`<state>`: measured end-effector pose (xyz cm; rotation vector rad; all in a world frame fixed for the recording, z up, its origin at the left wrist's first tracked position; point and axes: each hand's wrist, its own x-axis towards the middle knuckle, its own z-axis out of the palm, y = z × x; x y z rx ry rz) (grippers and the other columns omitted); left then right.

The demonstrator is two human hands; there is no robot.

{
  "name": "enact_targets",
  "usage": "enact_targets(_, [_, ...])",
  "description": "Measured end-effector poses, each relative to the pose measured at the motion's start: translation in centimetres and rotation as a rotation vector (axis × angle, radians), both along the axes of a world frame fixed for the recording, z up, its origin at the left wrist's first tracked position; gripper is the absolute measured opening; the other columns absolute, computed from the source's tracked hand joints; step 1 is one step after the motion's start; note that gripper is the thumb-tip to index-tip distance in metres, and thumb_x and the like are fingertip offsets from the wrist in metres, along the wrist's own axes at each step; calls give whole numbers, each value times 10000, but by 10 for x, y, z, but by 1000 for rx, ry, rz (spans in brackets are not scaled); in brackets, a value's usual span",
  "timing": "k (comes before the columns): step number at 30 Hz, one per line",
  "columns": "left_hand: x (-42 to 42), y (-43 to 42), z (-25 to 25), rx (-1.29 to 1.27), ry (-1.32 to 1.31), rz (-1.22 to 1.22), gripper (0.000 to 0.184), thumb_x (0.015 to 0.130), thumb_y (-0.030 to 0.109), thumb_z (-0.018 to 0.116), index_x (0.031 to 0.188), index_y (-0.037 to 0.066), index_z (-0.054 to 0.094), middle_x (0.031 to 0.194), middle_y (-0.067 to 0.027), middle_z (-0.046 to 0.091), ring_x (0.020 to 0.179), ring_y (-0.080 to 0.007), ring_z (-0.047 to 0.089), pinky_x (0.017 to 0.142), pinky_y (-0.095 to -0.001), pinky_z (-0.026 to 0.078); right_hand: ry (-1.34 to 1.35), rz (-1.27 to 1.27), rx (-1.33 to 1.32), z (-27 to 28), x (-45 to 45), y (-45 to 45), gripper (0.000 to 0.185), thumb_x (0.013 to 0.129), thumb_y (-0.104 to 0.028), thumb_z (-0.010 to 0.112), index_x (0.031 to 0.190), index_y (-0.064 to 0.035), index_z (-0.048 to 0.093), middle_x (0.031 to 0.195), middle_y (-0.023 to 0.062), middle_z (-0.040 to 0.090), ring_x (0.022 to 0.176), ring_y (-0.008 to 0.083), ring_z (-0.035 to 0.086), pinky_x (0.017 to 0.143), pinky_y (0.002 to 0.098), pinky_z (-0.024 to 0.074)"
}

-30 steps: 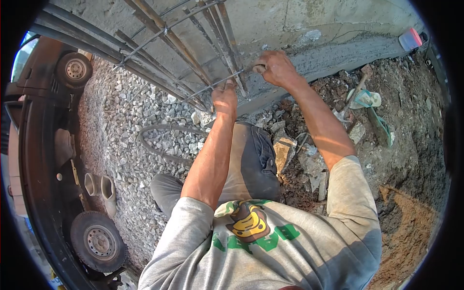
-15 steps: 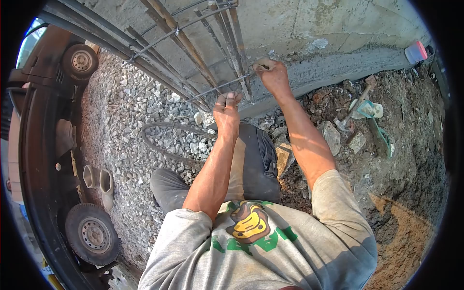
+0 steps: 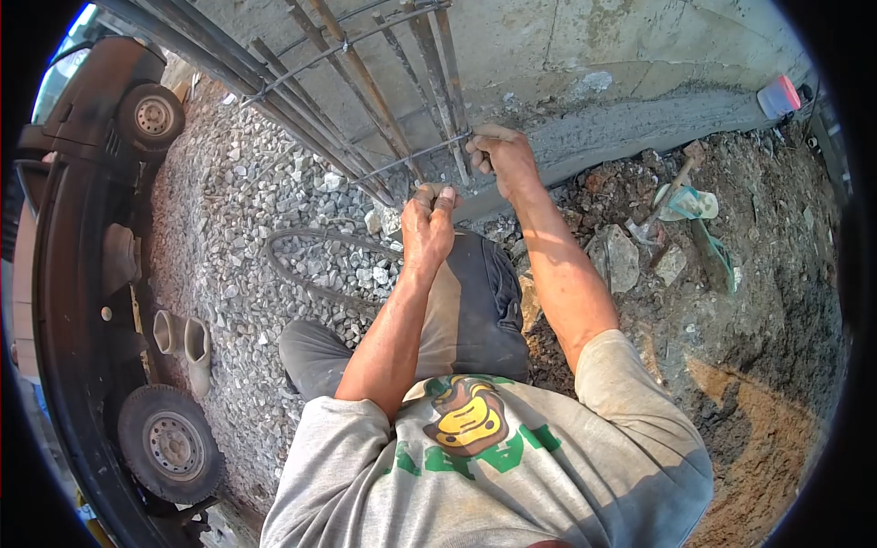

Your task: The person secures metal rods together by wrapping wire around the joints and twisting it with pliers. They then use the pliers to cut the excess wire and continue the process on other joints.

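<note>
Several steel rebars (image 3: 363, 87) lean out from the wall as a cage, crossed by thin steel stirrups; the nearest stirrup (image 3: 402, 164) runs across their lower ends. My left hand (image 3: 427, 224) is closed, thumb against fingers, just below that stirrup by the rebar tips. Whatever it pinches is hidden. At the stirrup's right corner is my right hand (image 3: 508, 163), its index finger and thumb at the corner and the other fingers curled. Anything thin between those fingers is too small to make out.
A concrete wall (image 3: 621, 46) rises behind the cage. Gravel (image 3: 247, 228) and a bent hose-like loop (image 3: 283, 274) lie left, near boots (image 3: 196, 352) and a dark truck (image 3: 78, 274). On the right are a hammer (image 3: 653, 219), rocks (image 3: 617, 260) and a pink-rimmed container (image 3: 778, 97).
My right hand has come down and left, from beside the rebars to the stirrup's corner. My left hand has stayed nearly in place, its fingers shifting slightly.
</note>
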<state>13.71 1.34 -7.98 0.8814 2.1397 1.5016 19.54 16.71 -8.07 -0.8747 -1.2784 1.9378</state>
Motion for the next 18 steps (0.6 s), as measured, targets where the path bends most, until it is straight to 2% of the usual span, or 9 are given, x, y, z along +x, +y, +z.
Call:
enact_targets(1, [1, 1, 6, 4, 2, -3, 231, 891, 202, 543, 888, -5, 646, 791, -129, 680, 757, -230, 640, 737, -338, 478, -30, 9, -15, 0, 0, 0, 165, 797, -12, 552, 908, 60, 650, 694, 79, 610, 516, 103, 490, 435, 244, 352])
enact_targets(3, [3, 1, 17, -47, -17, -38, 261, 908, 220, 540, 922, -16, 649, 821, -95, 683, 780, -156, 602, 735, -307, 463, -62, 20, -29, -3, -1, -4, 189, 818, -1, 540, 963, 71, 639, 744, 83, 633, 539, 97, 498, 444, 240, 355])
enact_targets(5, [7, 5, 23, -44, -14, -41, 262, 907, 222, 538, 922, -14, 648, 815, -91, 683, 777, -157, 600, 734, -308, 463, -180, -53, 241, -11, -1, -11, 218, 786, -45, 543, 951, 42, 656, 733, 126, 648, 650, 189, 602, 574, 312, 462])
enact_targets(6, [9, 10, 26, -40, -7, -45, 263, 906, 225, 535, 923, -12, 648, 809, -87, 684, 774, -159, 598, 732, -309, 463, -179, -55, 248, -8, 3, -14, 218, 786, -45, 543, 951, 42, 656, 733, 126, 648, 650, 189, 602, 574, 312, 462])
enact_targets(8, [12, 22, 33, -10, -21, -15, 256, 890, 223, 545, 915, -8, 650, 762, -105, 675, 727, -176, 602, 703, -315, 468, -314, -73, 535, -4, 11, -23, 258, 808, -90, 563, 1030, 9, 648, 859, 172, 670, 816, 258, 655, 707, 347, 495])
enact_targets(9, [12, 27, 40, -104, 91, -35, 261, 875, 232, 555, 911, -7, 651, 741, -123, 665, 706, -199, 608, 688, -328, 472, -315, -74, 536, -6, 13, -23, 258, 808, -90, 563, 1030, 9, 648, 859, 172, 670, 816, 258, 655, 707, 347, 495])
enact_targets(11, [15, 34, 49, -196, 223, -44, 280, 835, 263, 576, 878, -4, 649, 694, -162, 636, 656, -266, 617, 655, -364, 479, -376, -135, 898, -11, 18, -22, 357, 814, -101, 592, 1165, -46, 614, 937, 149, 668, 874, 280, 650, 757, 365, 503])
enact_targets(14, [16, 42, 54, -181, 319, -80, 299, 831, 279, 567, 867, -8, 639, 705, -167, 637, 681, -282, 624, 666, -377, 482, -399, -84, 970, 2, 28, -22, 368, 799, -131, 624, 1163, -74, 621, 990, 170, 656, 902, 312, 649, 756, 369, 508])
enact_targets(18, [16, 48, 60, -134, 317, -99, 279, 835, 266, 584, 861, -9, 627, 717, -158, 641, 681, -294, 626, 673, -386, 487, -388, -90, 1014, 1, 29, -22, 371, 787, -149, 641, 1151, -77, 625, 1006, 173, 650, 899, 302, 651, 750, 369, 511])
